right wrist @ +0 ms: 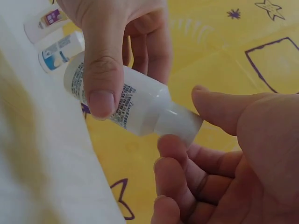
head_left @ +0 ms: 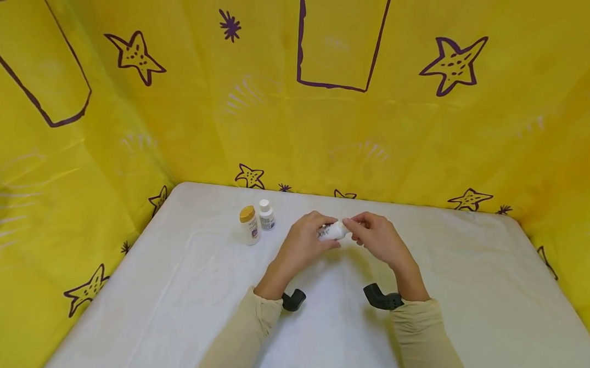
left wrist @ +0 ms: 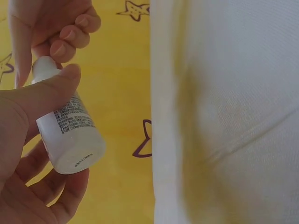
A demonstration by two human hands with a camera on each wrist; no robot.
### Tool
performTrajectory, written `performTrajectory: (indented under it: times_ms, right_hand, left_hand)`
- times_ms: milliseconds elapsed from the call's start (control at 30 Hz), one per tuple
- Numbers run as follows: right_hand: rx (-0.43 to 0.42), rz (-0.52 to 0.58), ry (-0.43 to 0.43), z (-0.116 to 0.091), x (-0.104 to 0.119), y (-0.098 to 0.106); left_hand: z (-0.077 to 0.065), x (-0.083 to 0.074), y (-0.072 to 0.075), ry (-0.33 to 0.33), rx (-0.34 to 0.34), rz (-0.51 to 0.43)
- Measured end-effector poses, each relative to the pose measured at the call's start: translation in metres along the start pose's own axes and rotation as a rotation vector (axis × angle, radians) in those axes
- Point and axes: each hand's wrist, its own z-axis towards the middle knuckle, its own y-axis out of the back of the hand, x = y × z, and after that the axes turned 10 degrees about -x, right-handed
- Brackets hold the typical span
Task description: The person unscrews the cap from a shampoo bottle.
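My left hand (head_left: 303,238) grips a small white bottle (left wrist: 70,135) around its body, thumb across the printed label. The bottle is tilted, with its base toward the left wrist camera and its white cap (right wrist: 180,122) pointing at my right hand (head_left: 375,238). Part of a "Dove" logo shows between the left fingers in the head view. The right thumb (right wrist: 219,109) and curled fingertips pinch the cap from opposite sides. Both hands are raised over the white table.
Left of the hands, a bottle with a yellow cap (head_left: 250,226) and a smaller white-capped bottle (head_left: 266,215) stand side by side on the white-covered table (head_left: 172,288). Yellow patterned cloth (head_left: 278,123) walls the back and sides. Black wrist mounts (head_left: 383,297) stick out from the wrists.
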Motion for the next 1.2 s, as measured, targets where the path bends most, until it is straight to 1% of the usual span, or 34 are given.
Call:
performTrajectory:
  times_ms: [100,300,433,533,667,833,933,1000,1067,1200]
  right_hand:
    - [0.006,-0.005,0.008,-0.002,0.0,0.003]
    - [-0.015,-0.04,0.063,-0.005,0.004,0.003]
    - [-0.032,-0.065,0.108,-0.006,0.007,0.002]
    - [-0.047,-0.087,0.136,-0.007,0.008,0.002]
    - [-0.081,-0.119,0.174,-0.01,0.01,0.002]
    - [-0.156,-0.142,0.247,-0.01,0.011,0.001]
    - [-0.185,-0.151,0.274,-0.01,0.011,0.0]
    - [-0.191,-0.143,0.262,-0.011,0.012,0.0]
    - [-0.197,-0.121,0.224,-0.011,0.013,0.0]
    - [-0.214,-0.056,0.123,-0.012,0.018,-0.002]
  left_hand:
    - [0.0,-0.002,0.001,-0.026,-0.004,0.004]
    - [-0.001,-0.003,0.003,-0.013,0.035,-0.027]
    - [-0.002,-0.002,0.004,-0.015,0.057,-0.022]
    - [-0.002,-0.001,0.003,-0.011,0.087,-0.026]
    - [-0.002,-0.002,0.002,0.001,0.119,-0.033]
    - [-0.002,-0.003,0.001,-0.022,0.104,-0.048]
    - [-0.002,-0.003,-0.001,-0.038,0.11,-0.07]
    - [-0.002,-0.002,-0.002,-0.038,0.113,-0.089]
    - [-0.002,-0.002,-0.002,-0.032,0.099,-0.109]
    - [-0.001,-0.003,0.001,-0.025,0.036,-0.133]
